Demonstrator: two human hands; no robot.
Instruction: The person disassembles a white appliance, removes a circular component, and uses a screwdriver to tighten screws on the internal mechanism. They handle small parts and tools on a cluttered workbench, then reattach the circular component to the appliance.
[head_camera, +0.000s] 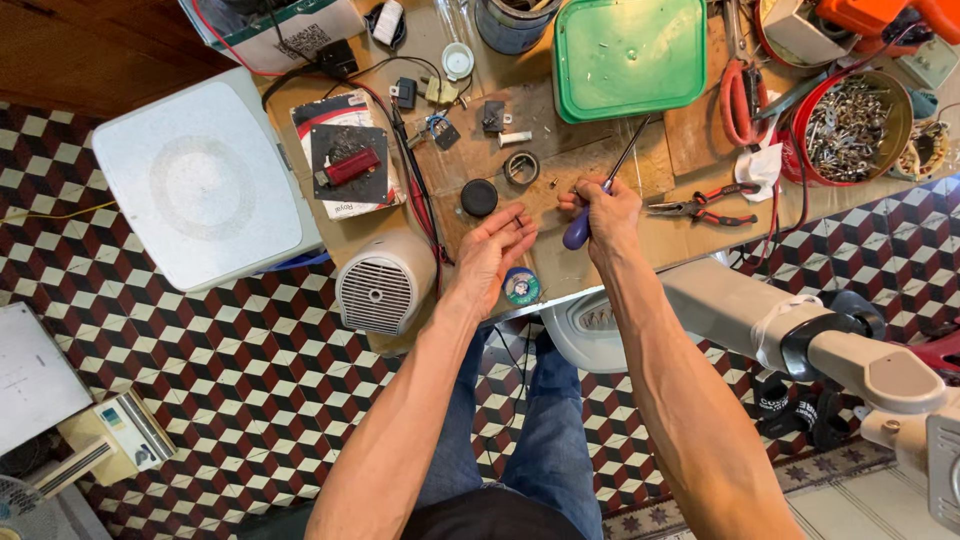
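Screwdriver (600, 195), blue-handled with a thin dark shaft: gripped in the right hand (603, 212), fingers closed round the handle, shaft slanting up toward the far edge of the desk (600, 262) and ending just short of the green lid (628, 55). Position: near the middle of the desk, toward its near edge.

Left hand (493, 252): open, fingers loosely spread, palm turned toward the right hand, holding nothing visible; hovers over the near edge of the desk, just left of the screwdriver handle.

Small round blue-green tin (520, 286): on the near edge, just below the left hand.

Black round cap (479, 197) and metal ring (521, 167): side by side, just beyond the left hand.

Red-handled pliers (705, 205): lying flat to the right of the right hand, apart from it.

Red-handled scissors (737, 100): farther out, toward the far right.

Red bowl of metal hardware (850, 128): near the right end of the desk.

Green square lid: at the far edge, centre.

Dark plate with a red part (349, 163): on the left portion of the desk, resting on a printed box.

Beige vented casing (385, 285): at the near left corner, overhanging the edge.

White square lid (200, 180): beside the left end of the desk.
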